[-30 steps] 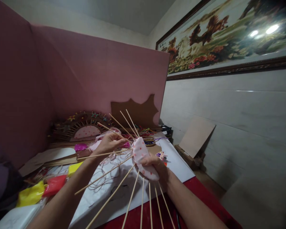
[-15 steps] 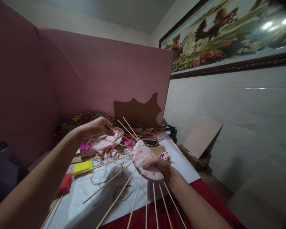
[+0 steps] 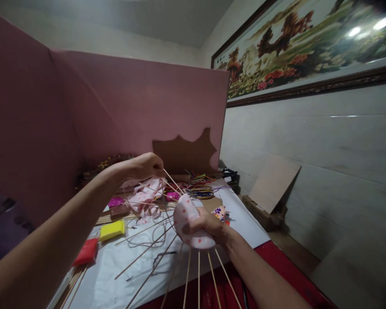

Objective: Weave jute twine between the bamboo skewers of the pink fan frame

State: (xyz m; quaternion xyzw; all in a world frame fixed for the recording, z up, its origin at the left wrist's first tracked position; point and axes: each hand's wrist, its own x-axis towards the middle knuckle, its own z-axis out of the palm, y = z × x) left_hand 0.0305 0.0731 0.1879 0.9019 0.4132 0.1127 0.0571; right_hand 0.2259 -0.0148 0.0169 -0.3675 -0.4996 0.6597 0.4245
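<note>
A single head-worn camera looks forward and slightly down along both forearms, from close above the near edge of the desk (image 3: 244,223). It faces a pink partition (image 3: 141,107) behind the desk, with a tiled wall and framed picture (image 3: 309,47) on the right. The hands sit near the middle of the view, close to the lens.

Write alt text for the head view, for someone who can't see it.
A person's right hand grips a pink dotted fabric pad with thin wooden sticks fanning out of it, while the left hand, raised above it, pinches the tip of one stick. Below is a white-covered table littered with fabric scraps, thread and coloured blocks, backed by a pink board.
</note>
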